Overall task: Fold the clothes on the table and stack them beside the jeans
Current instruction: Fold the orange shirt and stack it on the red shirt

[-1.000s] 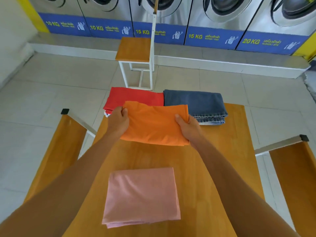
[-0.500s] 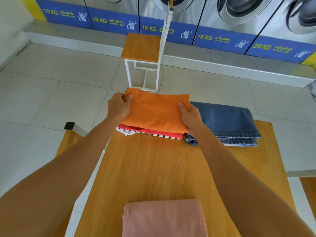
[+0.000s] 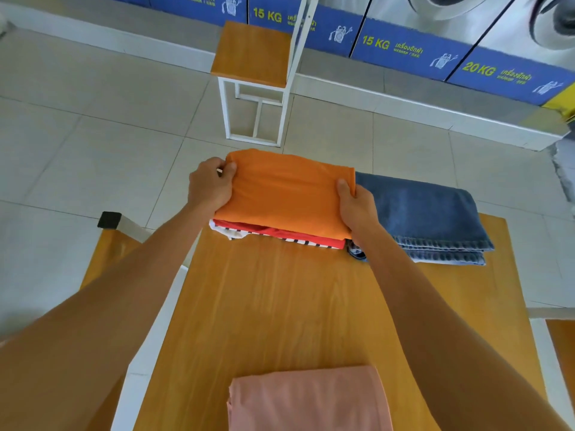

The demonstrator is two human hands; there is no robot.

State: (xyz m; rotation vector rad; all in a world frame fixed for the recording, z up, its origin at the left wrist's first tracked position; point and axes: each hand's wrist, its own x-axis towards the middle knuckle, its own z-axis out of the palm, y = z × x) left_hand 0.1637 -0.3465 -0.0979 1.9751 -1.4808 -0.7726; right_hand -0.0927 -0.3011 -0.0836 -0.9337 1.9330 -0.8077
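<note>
Now lowered onto the red shirt (image 3: 281, 234) at frame centre, touching the jeans (image 3: 417, 213): orange shirt (image 3: 284, 194), gripped at both ends by left hand (image 3: 210, 188) and right hand (image 3: 357, 206). Could slide off the counter (image 3: 295, 300) edge if released unevenly. Pink shirt (image 3: 308, 399) waiting, bottom centre.

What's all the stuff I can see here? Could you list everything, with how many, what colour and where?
orange garment: one, orange, folded, on top of the stack at the table's far end
red garment: one, red, under the orange one
striped garment: one, white with dark stripes, lowest visible in the stack
jeans: one folded pile, blue, right of the stack
pink garment: one, pink, folded, near edge of the table
table: one, wood-coloured
chair: one, wooden seat, white frame, beyond the table
washing machines: a row, silver with blue labels, far wall
left hand: gripping the orange garment's left edge
right hand: gripping its right edge
</note>
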